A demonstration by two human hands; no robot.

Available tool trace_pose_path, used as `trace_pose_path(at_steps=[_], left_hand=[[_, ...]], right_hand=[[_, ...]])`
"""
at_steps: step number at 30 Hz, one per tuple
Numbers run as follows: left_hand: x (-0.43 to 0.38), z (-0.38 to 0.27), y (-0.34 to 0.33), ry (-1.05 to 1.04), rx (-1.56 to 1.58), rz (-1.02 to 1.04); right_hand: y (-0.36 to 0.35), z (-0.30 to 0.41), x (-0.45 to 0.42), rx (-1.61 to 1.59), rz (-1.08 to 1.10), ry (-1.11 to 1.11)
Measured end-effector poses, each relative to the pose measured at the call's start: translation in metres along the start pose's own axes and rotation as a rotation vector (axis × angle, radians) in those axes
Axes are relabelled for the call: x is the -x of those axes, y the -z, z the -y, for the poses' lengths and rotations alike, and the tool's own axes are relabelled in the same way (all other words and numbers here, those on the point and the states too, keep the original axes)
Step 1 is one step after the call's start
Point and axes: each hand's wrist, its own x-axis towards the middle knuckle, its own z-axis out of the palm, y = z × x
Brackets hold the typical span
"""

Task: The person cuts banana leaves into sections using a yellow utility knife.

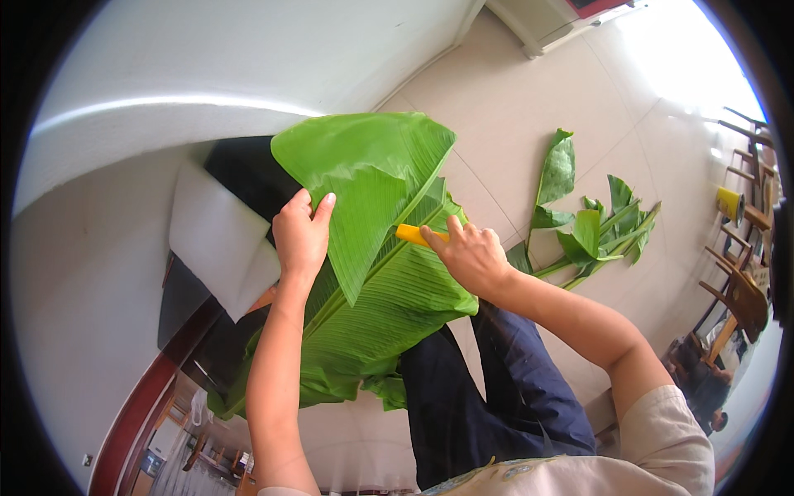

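A large green banana leaf (372, 146) stands out over a stack of more leaves (384, 310) that lies across the space before my lap. My left hand (302, 229) pinches the left edge of the upper leaf between thumb and fingers. In my right hand (471, 255) is a yellow-handled tool (414, 235), its tip against the leaf's midrib. Any blade on it is too hidden to make out. My right index finger lies along the handle.
Cut leaf pieces and stalks (611, 239) lie on the tiled floor (496, 124) to the right. A white sheet (214, 229) and a black surface (248, 170) sit at the left by the wall. Wooden chairs (744, 297), a yellow container (731, 206) and a person (707, 394) are at the right.
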Motion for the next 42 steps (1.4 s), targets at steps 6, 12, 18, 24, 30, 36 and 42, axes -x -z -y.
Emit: trace_pose_path(at_steps=[6, 12, 18, 24, 30, 36, 42], left_hand=[[-0.007, -0.009, 0.005, -0.029, -0.099, -0.010], [-0.009, -0.015, 0.005, -0.117, -0.121, -0.059], [-0.010, -0.024, -0.002, -0.061, -0.217, -0.079], [-0.012, -0.031, -0.009, -0.108, -0.342, -0.126], [-0.014, -0.027, -0.009, -0.048, -0.376, -0.061], [-0.010, -0.020, -0.013, -0.121, -0.375, -0.090], [-0.009, -0.015, -0.017, -0.130, -0.353, -0.118]], right_hand=[[0.004, -0.011, -0.007, -0.016, 0.001, -0.001], [0.001, -0.020, -0.011, 0.030, -0.028, 0.011], [0.007, -0.018, -0.007, 0.019, -0.029, 0.072], [0.025, -0.021, -0.009, 0.011, 0.005, 0.152], [0.045, -0.027, -0.006, 0.006, -0.066, 0.222], [0.052, -0.032, -0.015, -0.055, -0.039, 0.374], [0.044, -0.025, -0.040, 0.173, -0.111, 0.507]])
